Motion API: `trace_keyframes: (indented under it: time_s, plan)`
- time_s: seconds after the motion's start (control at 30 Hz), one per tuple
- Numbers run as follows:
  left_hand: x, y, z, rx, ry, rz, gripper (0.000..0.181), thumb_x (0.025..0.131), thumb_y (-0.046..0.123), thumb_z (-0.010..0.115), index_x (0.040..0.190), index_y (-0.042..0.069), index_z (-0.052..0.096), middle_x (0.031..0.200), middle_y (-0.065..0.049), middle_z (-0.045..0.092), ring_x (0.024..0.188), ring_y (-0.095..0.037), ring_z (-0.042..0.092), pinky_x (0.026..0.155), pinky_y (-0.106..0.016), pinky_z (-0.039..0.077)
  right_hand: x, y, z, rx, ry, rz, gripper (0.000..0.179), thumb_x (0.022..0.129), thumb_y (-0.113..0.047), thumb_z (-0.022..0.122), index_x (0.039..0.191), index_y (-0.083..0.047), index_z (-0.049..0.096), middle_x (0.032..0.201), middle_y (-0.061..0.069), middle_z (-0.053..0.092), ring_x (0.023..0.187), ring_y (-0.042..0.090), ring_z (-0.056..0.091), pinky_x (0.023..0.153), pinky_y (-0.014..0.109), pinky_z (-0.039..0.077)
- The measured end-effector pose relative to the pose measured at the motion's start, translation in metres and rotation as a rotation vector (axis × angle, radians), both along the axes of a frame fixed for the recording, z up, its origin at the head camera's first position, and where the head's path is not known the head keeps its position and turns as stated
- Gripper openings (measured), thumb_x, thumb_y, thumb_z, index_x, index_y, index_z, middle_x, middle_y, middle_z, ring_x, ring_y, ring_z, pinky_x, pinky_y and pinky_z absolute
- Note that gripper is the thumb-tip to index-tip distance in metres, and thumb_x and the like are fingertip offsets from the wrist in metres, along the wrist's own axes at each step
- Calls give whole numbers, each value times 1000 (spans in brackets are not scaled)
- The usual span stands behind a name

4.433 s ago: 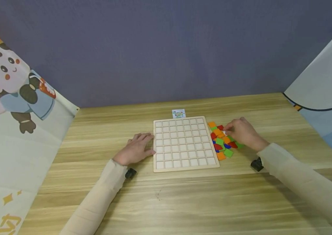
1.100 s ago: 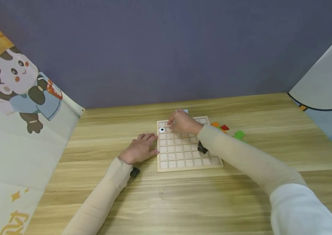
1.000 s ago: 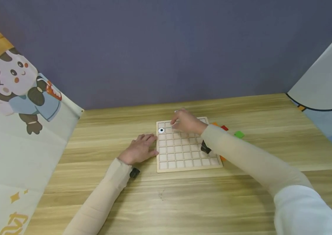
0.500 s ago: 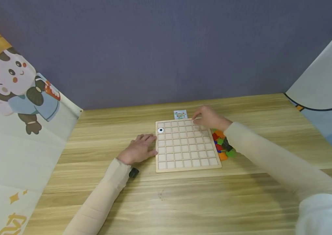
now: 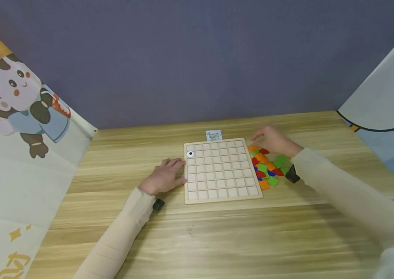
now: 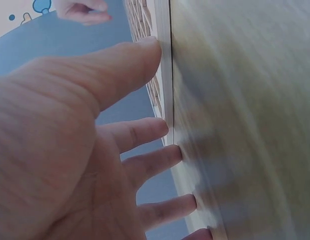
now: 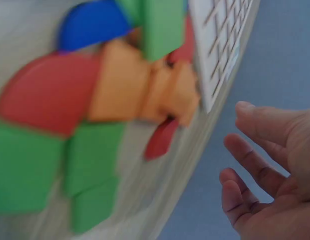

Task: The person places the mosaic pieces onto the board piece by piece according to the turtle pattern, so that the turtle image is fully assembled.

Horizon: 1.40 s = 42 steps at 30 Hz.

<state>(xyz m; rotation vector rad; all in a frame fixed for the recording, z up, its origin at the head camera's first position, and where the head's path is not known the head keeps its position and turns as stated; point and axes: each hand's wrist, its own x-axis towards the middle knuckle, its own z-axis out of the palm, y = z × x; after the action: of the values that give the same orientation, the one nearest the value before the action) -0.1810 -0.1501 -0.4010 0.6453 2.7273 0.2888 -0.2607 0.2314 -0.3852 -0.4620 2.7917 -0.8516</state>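
A wooden grid board lies on the table, its square cells bare apart from a white eye tile near the upper left corner. My left hand rests at the board's left edge, fingers spread and fingertips touching it; the left wrist view shows thumb and fingers along that edge. My right hand hovers above the far end of a pile of coloured tiles. In the right wrist view its fingers are loosely bent with nothing between them. The pile mixes orange, red, green and blue pieces, square and rounded.
A small picture card lies just beyond the board's far edge. The wooden table ends at a dark back wall. Printed cartoon panels stand at both sides.
The eye tile went from the pile to the board, carried by my right hand. That hand then moved back right, over the pile. My left hand stays at the board's edge.
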Motion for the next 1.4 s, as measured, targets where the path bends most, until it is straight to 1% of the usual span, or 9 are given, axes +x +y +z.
trace_keyframes:
  time_s: [0.33,0.37,0.43,0.57,0.67,0.87,1.0,1.23,1.4]
  plan:
    - [0,-1,-1,12,0,0,69,95,45,52,149,11,28,154,-11,21,137,-41,17,103,-67,21,21,35,-5,58,55,-6,17,88,-11,67,102,-2,73,124,26,55,125,46,36,103,62,25]
    - [0,-1,-1,11,0,0,69,95,45,52,149,11,28,154,-11,21,137,-41,17,103,-67,21,23,39,-6,64,64,-4,16,88,-11,67,101,-3,73,119,24,58,121,45,39,100,62,31]
    - [0,0,-2,11,0,0,69,95,45,52,149,11,28,154,-11,21,138,-41,17,103,-66,20,28,45,-7,73,91,11,13,87,-9,69,98,-3,74,111,20,63,115,43,46,101,62,29]
    - [0,0,-2,12,1,-1,68,95,45,52,149,11,28,154,-12,21,138,-42,16,104,-66,20,37,59,-11,83,125,57,8,84,-4,70,91,-5,74,93,9,66,92,33,57,87,54,44]
    - [0,0,-2,12,0,-3,68,95,44,52,149,11,28,154,-11,21,138,-42,16,104,-66,20,43,69,-14,84,126,98,14,84,3,67,90,-7,74,96,7,65,92,31,57,84,51,46]
    - [-1,-1,-3,4,9,-11,68,96,44,51,149,10,28,154,-12,22,137,-42,17,104,-66,22,46,86,-21,85,127,150,33,78,18,59,90,-8,74,105,13,65,103,37,55,100,58,28]
    - [-1,-1,-3,-2,6,-10,68,96,45,50,149,10,27,154,-12,22,137,-42,17,103,-66,22,47,90,-23,76,143,146,32,76,19,62,90,-8,74,105,13,65,102,36,56,99,57,30]
    - [1,-1,2,-1,-20,-2,68,96,44,51,150,11,27,154,-12,21,138,-43,14,103,-66,20,48,91,-26,67,191,148,19,75,4,76,89,-8,74,100,10,67,95,33,58,94,54,34]
    - [2,-1,2,6,-20,-2,67,96,43,51,150,11,27,154,-12,21,138,-44,14,103,-67,20,47,89,-28,76,192,119,19,75,4,76,87,-10,74,98,8,67,94,32,56,92,54,36]
